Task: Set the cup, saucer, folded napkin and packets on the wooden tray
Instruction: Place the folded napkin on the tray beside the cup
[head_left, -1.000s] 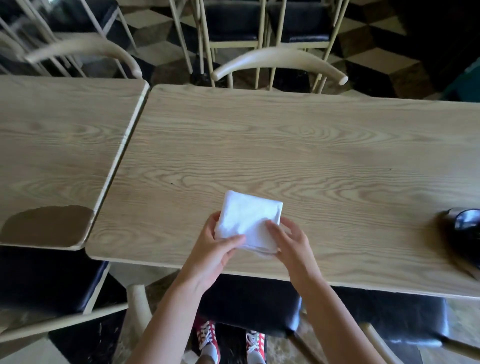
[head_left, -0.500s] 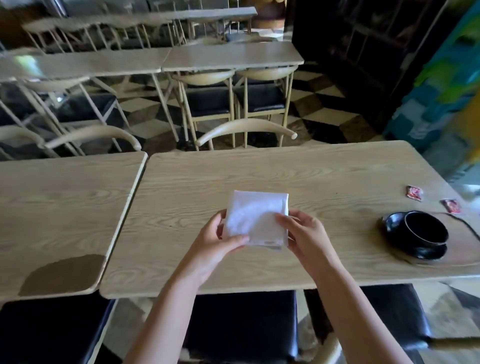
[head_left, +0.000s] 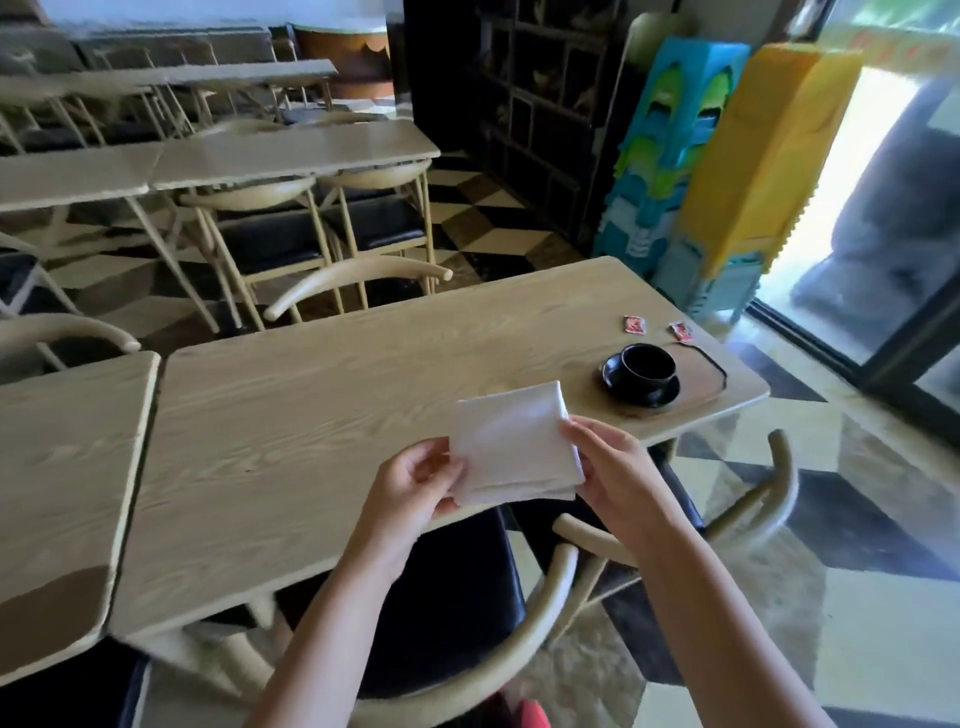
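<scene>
I hold a folded white napkin (head_left: 511, 441) lifted above the table's near edge, my left hand (head_left: 415, 486) pinching its left side and my right hand (head_left: 613, 467) its right side. A black cup (head_left: 648, 366) stands on a black saucer (head_left: 621, 387) on the wooden tray (head_left: 711, 371) at the table's right end. Two small red packets lie on the table beyond the tray, one (head_left: 634, 323) to the left and one (head_left: 680, 331) by the tray's far corner.
The light wooden table (head_left: 322, 415) adjoins a second table (head_left: 62, 457) on the left. Chairs with black seats stand under the near edge (head_left: 467, 597) and behind the table (head_left: 358, 270). Coloured stacked stools (head_left: 727, 171) stand at the right by a glass door.
The napkin came up off the table and travelled right, held in both hands. My view swung up and right, bringing the tray, cup, saucer and packets fully into sight.
</scene>
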